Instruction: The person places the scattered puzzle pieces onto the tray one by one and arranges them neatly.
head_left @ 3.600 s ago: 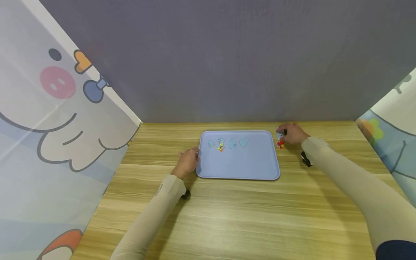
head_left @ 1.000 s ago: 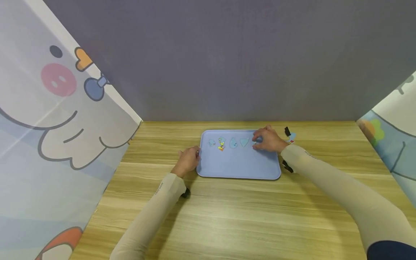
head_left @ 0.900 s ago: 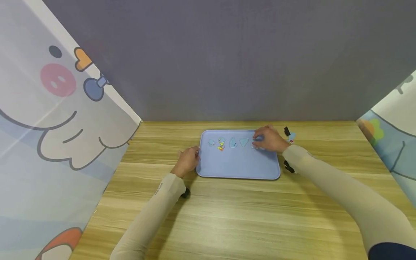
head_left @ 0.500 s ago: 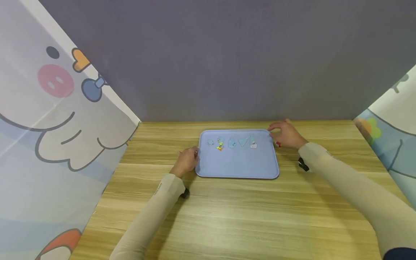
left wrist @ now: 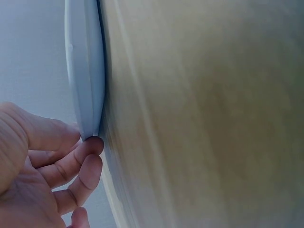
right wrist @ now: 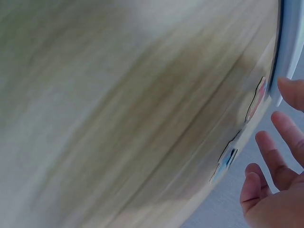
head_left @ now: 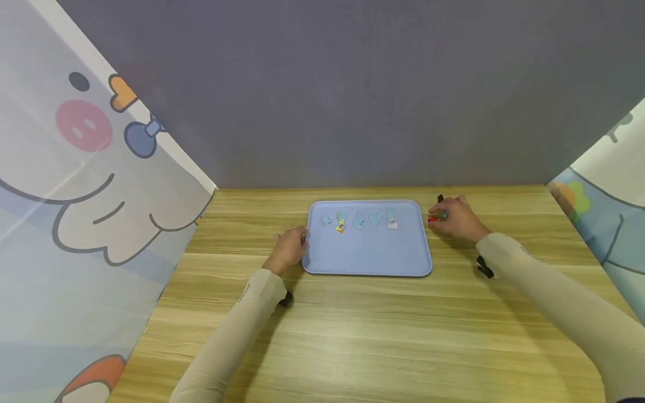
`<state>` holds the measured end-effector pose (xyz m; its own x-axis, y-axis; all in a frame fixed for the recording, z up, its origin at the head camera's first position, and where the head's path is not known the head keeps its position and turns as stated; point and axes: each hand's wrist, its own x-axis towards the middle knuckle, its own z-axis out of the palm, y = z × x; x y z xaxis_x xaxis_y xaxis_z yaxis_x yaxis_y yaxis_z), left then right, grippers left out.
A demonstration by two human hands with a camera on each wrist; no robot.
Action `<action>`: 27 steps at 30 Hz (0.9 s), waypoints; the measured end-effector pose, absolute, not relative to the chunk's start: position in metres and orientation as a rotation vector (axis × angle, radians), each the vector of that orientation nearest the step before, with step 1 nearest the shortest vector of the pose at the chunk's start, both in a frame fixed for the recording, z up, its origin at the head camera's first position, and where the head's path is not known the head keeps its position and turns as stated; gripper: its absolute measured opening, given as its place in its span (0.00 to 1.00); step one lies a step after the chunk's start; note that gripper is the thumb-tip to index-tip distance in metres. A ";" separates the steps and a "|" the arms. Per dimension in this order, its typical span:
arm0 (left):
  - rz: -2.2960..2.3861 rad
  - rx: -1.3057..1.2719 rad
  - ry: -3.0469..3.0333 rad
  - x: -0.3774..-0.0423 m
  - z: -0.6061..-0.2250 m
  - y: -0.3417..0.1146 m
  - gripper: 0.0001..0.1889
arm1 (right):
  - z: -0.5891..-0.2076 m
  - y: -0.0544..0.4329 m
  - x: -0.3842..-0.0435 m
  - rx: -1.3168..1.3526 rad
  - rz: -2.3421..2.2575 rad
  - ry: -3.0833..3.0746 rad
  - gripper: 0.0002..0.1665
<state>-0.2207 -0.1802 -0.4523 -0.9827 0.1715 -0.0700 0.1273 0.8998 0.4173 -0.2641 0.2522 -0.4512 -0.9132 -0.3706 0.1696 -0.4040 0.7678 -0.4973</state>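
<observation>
My left hand point(head_left: 289, 249) pinches the left rim of the light blue tray point(head_left: 368, 254); in the left wrist view, thumb and fingertips hold the tray's edge point(left wrist: 86, 71). My right hand point(head_left: 459, 221) hovers just right of the tray, fingers spread and thumb apart, above flat printed cut-outs on the table. One is a red cut-out point(head_left: 432, 220), partly under the fingers. The right wrist view shows that red-and-white cut-out point(right wrist: 256, 99) and a blue one point(right wrist: 225, 164) lying flat; the fingers look apart from both.
Inside the tray, several small cut-outs lie in a row: a light blue one point(head_left: 326, 221), a yellow bird-like one point(head_left: 341, 224), a blue triangle point(head_left: 375, 219) and a blue-and-white one point(head_left: 392, 219) at the right. A grey wall point(head_left: 353, 101) rises behind the wooden table point(head_left: 373, 330).
My right hand has let go of the blue-and-white cut-out at the right end of the tray's row. It has moved right, off the tray, over the remaining cut-outs. The left hand stays put.
</observation>
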 end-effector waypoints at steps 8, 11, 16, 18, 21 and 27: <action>0.635 0.224 2.954 -0.221 -0.452 -0.181 0.18 | -0.456 0.253 -0.265 0.704 0.777 -2.904 0.13; 0.631 0.224 2.957 -0.220 -0.450 -0.180 0.18 | -0.458 0.253 -0.264 0.679 0.782 -2.918 0.12; 0.633 0.226 2.955 -0.220 -0.451 -0.180 0.18 | -0.459 0.253 -0.263 0.606 0.823 -2.954 0.12; 0.640 0.222 2.949 -0.220 -0.452 -0.180 0.18 | -0.458 0.253 -0.264 0.585 0.836 -2.949 0.11; 0.647 0.216 2.945 -0.220 -0.452 -0.180 0.18 | -0.456 0.252 -0.266 0.599 0.836 -2.889 0.10; 0.644 0.223 2.955 -0.219 -0.451 -0.180 0.18 | -0.452 0.247 -0.266 0.637 0.830 -2.767 0.08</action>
